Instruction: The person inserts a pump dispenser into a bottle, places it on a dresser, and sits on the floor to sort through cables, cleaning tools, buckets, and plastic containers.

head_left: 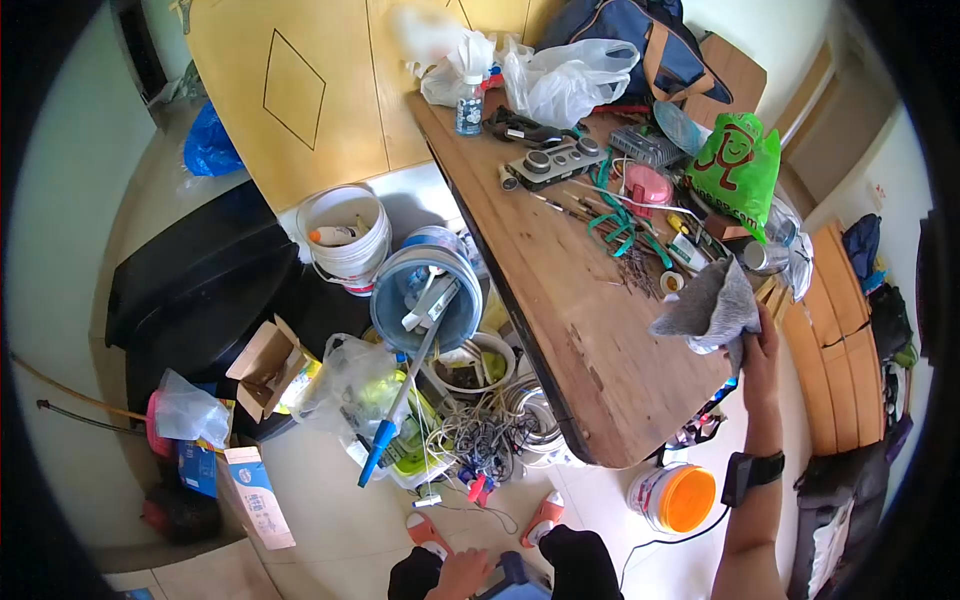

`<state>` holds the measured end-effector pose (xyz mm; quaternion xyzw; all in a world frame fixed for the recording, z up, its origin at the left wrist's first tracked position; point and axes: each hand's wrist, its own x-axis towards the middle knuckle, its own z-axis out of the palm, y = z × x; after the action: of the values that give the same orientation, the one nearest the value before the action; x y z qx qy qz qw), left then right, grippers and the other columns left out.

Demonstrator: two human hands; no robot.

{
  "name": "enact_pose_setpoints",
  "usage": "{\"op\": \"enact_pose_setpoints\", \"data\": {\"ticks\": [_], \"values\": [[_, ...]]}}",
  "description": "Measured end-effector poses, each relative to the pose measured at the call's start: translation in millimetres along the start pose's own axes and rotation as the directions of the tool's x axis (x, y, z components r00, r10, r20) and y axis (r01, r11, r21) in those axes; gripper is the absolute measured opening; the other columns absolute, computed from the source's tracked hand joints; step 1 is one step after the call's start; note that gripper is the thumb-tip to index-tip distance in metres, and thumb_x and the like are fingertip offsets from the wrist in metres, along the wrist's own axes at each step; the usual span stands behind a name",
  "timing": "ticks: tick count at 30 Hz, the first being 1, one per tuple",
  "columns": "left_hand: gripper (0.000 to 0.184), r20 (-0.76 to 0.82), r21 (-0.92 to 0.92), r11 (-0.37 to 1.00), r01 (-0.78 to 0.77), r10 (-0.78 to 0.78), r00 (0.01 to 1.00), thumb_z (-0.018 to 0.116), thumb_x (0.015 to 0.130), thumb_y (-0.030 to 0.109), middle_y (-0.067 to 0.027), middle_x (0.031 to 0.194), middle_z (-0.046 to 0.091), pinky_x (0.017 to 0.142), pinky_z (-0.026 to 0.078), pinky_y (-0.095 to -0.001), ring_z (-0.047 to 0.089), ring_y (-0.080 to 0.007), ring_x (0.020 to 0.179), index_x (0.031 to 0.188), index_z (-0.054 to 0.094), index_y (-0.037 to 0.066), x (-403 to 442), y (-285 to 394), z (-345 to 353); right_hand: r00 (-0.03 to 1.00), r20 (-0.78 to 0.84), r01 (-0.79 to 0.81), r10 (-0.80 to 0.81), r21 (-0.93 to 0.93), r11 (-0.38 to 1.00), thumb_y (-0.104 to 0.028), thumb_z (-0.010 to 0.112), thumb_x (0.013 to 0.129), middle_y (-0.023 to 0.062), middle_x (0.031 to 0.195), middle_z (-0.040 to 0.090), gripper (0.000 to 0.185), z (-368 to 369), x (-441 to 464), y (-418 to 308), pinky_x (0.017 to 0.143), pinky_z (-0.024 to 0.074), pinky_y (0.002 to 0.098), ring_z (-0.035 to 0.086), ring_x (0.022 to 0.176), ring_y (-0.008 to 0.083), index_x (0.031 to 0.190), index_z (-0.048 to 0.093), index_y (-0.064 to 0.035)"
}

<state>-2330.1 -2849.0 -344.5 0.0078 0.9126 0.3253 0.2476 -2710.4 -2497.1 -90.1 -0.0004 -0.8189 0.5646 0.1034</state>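
My right hand [765, 340] grips a grey cloth [715, 305] by its edge, over the right end of the wooden table [540, 270]. The cloth is bunched and partly covers the tabletop near a small round roll of tape [671, 282]. Low in the view, my left hand [463, 575] is at my lap with its fingers curled. It is beside a blue-grey object [510, 580], cut off by the frame's lower edge. What the left fingers close on is hidden.
Pliable clutter, a green bag [738, 170] and a two-knob metal device [556, 162] crowd the table's back. Buckets [345, 240], tangled cables [485, 440] and an open carton [265, 370] stand left on the floor. An orange-lidded bucket [686, 498] is below the table's corner.
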Motion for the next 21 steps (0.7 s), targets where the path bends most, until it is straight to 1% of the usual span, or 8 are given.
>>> {"op": "enact_pose_setpoints", "data": {"ticks": [2,3,6,9,12,15,17,21], "values": [[0.046,0.244,0.153,0.988,-0.017,-0.021,0.969,0.062,0.086,0.035,-0.0118,0.095,0.065,0.079,0.050,-0.0485,0.062,-0.0298,0.090,0.121,0.059,0.006,-20.0,4.5,-4.0,0.968,0.001,0.226,-0.252,-0.444,0.867,-0.001,0.050,0.088,0.0176,0.129,0.050,0.052,15.4,-14.7,-14.5,0.100,0.0405,0.0393,0.051,0.118,0.0291,0.138,0.038,-0.0028],[0.046,0.242,0.153,0.988,-0.021,-0.017,0.970,0.062,0.086,0.035,-0.0118,0.095,0.065,0.079,0.050,-0.0485,0.062,-0.0298,0.090,0.121,0.059,0.006,-19.8,4.9,-5.8,0.879,0.117,0.368,-0.462,-0.784,0.501,0.000,0.051,0.087,0.0204,0.132,0.047,0.055,30.3,-24.0,-26.6,0.098,0.0427,0.0414,0.051,0.119,0.0318,0.140,0.037,-0.0033],[0.043,0.507,0.219,0.975,-0.025,-0.092,0.857,0.059,0.084,0.033,-0.0099,0.097,0.062,0.080,0.047,-0.0533,0.061,-0.0288,0.096,0.120,0.055,0.010,-11.7,-38.6,52.8,0.846,0.213,0.400,-0.488,-0.859,0.320,0.002,0.056,0.082,0.0245,0.136,0.043,0.056,78.1,-85.1,-43.9,0.100,0.0390,0.0460,0.043,0.125,0.0409,0.136,0.041,-0.0033],[0.027,0.265,0.320,0.901,-0.291,0.210,0.941,0.050,0.085,0.031,-0.0053,0.082,0.065,0.064,0.048,-0.0564,0.065,-0.0258,0.083,0.098,0.063,0.013,-6.9,-139.7,172.1,0.819,0.485,0.398,-0.307,-0.094,0.913,0.004,0.064,0.078,0.0179,0.111,0.058,0.041,134.2,-189.8,20.1,0.073,0.0525,0.0350,0.061,0.100,0.0336,0.116,0.055,-0.0061],[0.017,0.184,0.523,0.831,-0.191,0.108,0.977,0.054,0.085,0.023,-0.0038,0.083,0.064,0.071,0.045,-0.0506,0.064,-0.0262,0.082,0.096,0.062,0.014,31.8,-139.7,125.2,0.094,0.907,0.802,-0.410,0.175,0.571,-0.015,0.062,0.077,0.0075,0.121,0.058,0.033,209.2,-234.0,38.5,0.085,0.0487,0.0341,0.057,0.109,0.0207,0.110,0.060,-0.0096],[0.028,0.126,0.509,0.859,-0.056,-0.010,0.992,0.062,0.082,0.026,-0.0070,0.085,0.061,0.079,0.045,-0.0459,0.061,-0.0261,0.088,0.106,0.061,0.012,94.9,-147.5,89.3,-0.049,0.996,0.803,-0.075,0.083,0.590,-0.017,0.060,0.077,0.0069,0.124,0.055,0.032,244.3,-262.5,157.3,0.091,0.0457,0.0344,0.049,0.121,0.0224,0.109,0.059,-0.0096],[0.037,0.025,0.448,0.893,-0.053,0.047,0.999,0.067,0.077,0.029,-0.0115,0.093,0.060,0.078,0.047,-0.0465,0.061,-0.0277,0.087,0.109,0.059,0.011,113.0,-166.2,95.8,0.095,0.988,0.717,0.118,-0.150,0.680,-0.020,0.060,0.077,0.0075,0.123,0.054,0.035,251.5,-268.2,241.6,0.098,0.0398,0.0477,0.045,0.125,0.0259,0.111,0.060,-0.0113],[0.055,-0.010,0.355,0.934,-0.033,0.039,0.999,0.073,0.073,0.033,-0.0165,0.109,0.059,0.082,0.049,-0.0481,0.060,-0.0296,0.097,0.119,0.054,0.010,121.4,-175.9,96.1,0.515,0.847,0.786,0.133,-0.528,0.322,-0.024,0.068,0.074,0.0128,0.126,0.052,0.049,269.0,-227.6,376.1,0.097,0.0389,0.0474,0.044,0.124,0.0294,0.120,0.057,-0.0086]]}}
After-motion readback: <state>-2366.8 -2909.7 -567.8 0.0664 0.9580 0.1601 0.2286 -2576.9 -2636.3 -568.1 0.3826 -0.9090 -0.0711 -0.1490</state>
